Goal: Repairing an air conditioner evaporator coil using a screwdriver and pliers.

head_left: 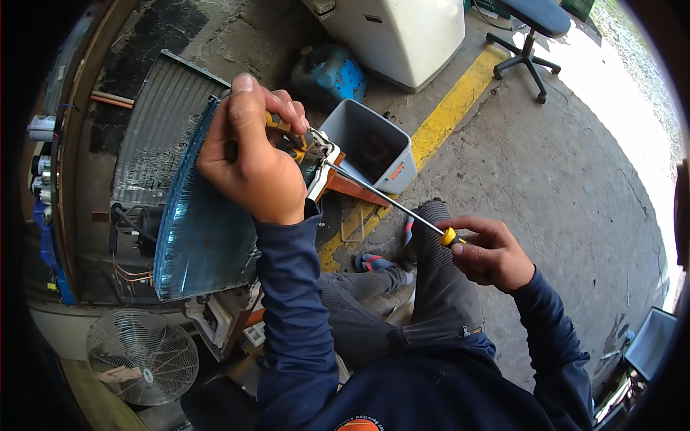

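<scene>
My left hand (251, 151) is closed round yellow-and-black pliers (280, 126) at a white metal bracket (323, 158), over the edge of a blue finned coil (205, 237). My right hand (485, 255) grips the yellow-and-black handle of a long screwdriver (406, 210), whose shaft runs up-left to that bracket; whether the tip touches it is too small to tell. An orange-brown wooden piece (359, 188) lies beneath the bracket. Part of the pliers is hidden by my left fingers.
A grey bin (366, 133), blue drum (327, 75) and white cabinet (402, 36) stand beyond, with an office chair (528, 57) at top right. A curved grey coil (154, 122) and a fan (142, 355) are at left. My legs (438, 302) are below, beside the yellow floor stripe (453, 111).
</scene>
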A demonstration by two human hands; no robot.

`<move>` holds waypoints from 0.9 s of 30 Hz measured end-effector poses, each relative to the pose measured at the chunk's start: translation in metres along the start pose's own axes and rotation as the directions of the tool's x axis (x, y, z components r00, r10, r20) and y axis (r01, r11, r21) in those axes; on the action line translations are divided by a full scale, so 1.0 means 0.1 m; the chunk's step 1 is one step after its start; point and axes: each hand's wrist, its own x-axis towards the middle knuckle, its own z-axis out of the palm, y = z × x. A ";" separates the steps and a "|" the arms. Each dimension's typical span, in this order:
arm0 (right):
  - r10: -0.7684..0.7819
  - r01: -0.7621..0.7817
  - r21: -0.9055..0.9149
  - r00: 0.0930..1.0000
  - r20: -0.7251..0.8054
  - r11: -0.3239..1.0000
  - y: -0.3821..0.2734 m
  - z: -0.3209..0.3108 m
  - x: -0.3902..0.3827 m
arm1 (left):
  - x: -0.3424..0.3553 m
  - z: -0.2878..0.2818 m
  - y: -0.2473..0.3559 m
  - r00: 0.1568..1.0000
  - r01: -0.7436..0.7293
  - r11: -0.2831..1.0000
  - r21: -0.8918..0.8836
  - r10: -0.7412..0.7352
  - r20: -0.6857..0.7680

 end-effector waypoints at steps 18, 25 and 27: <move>-0.375 0.227 -0.579 0.915 -0.149 0.783 0.16 0.06 -0.18 | 0.03 0.08 -0.01 0.996 -0.035 0.998 0.050 0.039 -0.077; -0.816 0.424 -0.887 0.569 0.105 0.182 0.21 0.21 -0.16 | 0.00 0.09 0.01 0.991 -0.061 0.998 0.023 0.063 -0.115; -0.726 0.363 -0.850 0.687 -0.033 0.381 0.18 0.25 -0.20 | 0.00 0.06 0.00 0.991 -0.067 0.997 0.027 0.070 -0.117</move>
